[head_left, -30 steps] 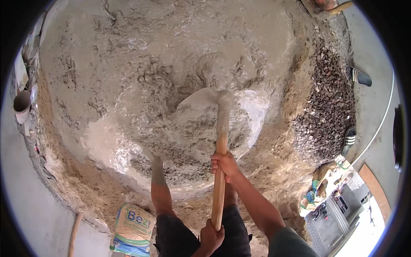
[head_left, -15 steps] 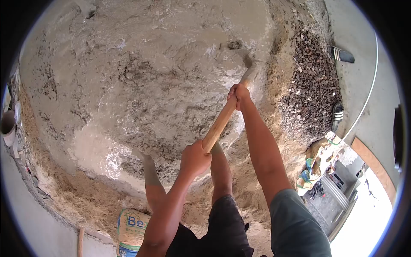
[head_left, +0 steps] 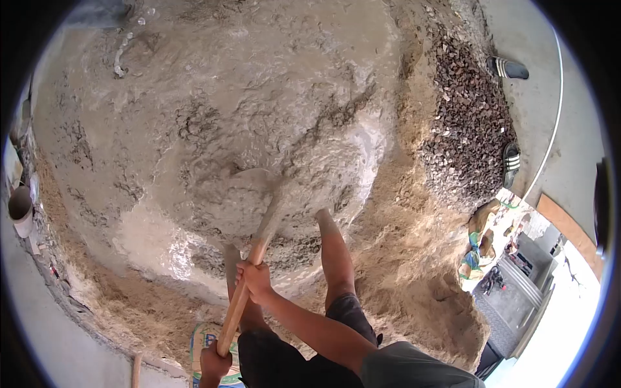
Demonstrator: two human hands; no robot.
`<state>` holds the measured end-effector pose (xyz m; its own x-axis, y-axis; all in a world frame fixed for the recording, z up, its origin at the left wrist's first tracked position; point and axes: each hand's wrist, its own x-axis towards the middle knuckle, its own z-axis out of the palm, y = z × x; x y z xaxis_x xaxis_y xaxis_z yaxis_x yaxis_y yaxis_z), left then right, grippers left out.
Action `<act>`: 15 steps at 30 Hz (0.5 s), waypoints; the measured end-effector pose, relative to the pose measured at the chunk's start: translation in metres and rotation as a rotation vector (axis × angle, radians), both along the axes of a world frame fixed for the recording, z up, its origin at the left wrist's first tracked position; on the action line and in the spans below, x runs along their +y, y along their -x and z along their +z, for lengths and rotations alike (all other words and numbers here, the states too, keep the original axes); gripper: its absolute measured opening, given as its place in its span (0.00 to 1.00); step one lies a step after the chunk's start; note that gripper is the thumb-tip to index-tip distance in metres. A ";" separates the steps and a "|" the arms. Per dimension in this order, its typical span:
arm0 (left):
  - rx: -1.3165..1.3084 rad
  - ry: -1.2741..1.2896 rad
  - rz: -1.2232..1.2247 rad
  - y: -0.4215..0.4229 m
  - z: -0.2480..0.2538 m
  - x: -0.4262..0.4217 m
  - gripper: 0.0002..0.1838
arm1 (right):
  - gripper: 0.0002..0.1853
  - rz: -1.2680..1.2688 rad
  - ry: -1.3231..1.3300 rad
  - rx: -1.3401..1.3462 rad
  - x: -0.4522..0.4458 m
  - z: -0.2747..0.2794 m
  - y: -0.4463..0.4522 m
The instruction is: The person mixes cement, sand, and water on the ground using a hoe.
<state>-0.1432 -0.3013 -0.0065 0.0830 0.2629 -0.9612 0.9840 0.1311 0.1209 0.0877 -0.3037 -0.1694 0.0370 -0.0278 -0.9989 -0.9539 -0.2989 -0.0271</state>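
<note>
Both my hands grip the wooden handle of a hoe (head_left: 264, 233). My right hand (head_left: 257, 279) is closed around the middle of the shaft, in front of my legs. Lower down, at the butt end, my left hand (head_left: 215, 363) is wrapped round it. The hoe's head lies in wet grey concrete mix (head_left: 194, 149); only a curved upper edge shows, the rest being buried. A rough furrow runs through the mix up and right from the head. My bare lower legs (head_left: 337, 258) stand in the near edge of the mix.
Dark gravel (head_left: 469, 123) is heaped at right, with striped slippers (head_left: 508, 68) beside it and a white hose (head_left: 553, 139) beyond. Sand (head_left: 414, 258) borders the mix. A cement bag (head_left: 204, 336) lies near my left hand; a bucket (head_left: 21, 204) sits far left.
My hands have drawn the hoe down and left, towards my legs, and its handle stands steeper. A blurred grey shape and splashes have appeared at upper left.
</note>
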 end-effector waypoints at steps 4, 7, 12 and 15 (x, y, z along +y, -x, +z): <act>-0.151 -0.022 -0.125 -0.079 -0.051 0.001 0.15 | 0.05 -0.048 -0.042 -0.236 0.012 0.046 -0.093; -0.465 -0.050 -0.002 -0.227 -0.117 0.027 0.15 | 0.04 0.090 -0.023 -0.713 0.055 0.016 -0.240; -0.678 0.038 0.236 -0.397 -0.219 0.102 0.13 | 0.08 0.346 0.071 -0.994 0.136 -0.101 -0.437; -0.551 0.023 0.161 -0.361 -0.218 0.105 0.14 | 0.09 0.442 0.069 -0.783 0.140 -0.146 -0.412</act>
<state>0.2176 -0.1964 -0.2247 0.5338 0.2936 -0.7930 0.7442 0.2823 0.6054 0.4999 -0.1633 -0.3153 0.7278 0.0920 -0.6796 -0.4671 -0.6591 -0.5894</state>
